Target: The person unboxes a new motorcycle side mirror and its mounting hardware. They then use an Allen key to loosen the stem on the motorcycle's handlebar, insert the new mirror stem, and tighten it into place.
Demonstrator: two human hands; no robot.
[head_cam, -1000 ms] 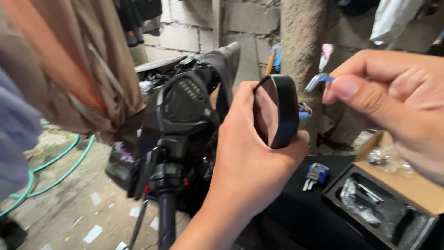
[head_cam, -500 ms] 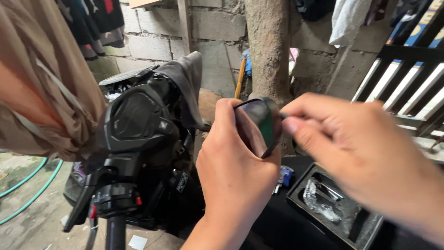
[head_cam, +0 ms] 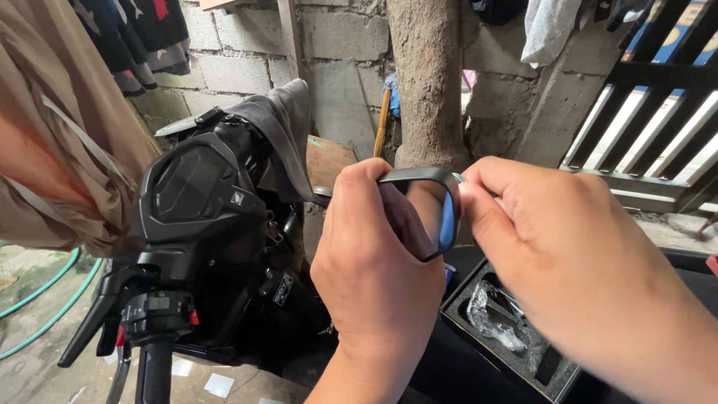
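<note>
Black-framed motorcycle mirror: clasped in left hand grip; right hand fingertips pinched at its outer rim, contents hidden.

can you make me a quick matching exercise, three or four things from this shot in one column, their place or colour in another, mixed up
Things:
1. mirror
2. hose
3. box
4. cloth

Places or colours:
a. green, on the ground at far left
b. grey, draped over the motorcycle's front
c. held in the left hand, right hand at its edge
d. black tray, lower right, holding a clear plastic bag

Pairs: 1-c, 2-a, 3-d, 4-b
</note>
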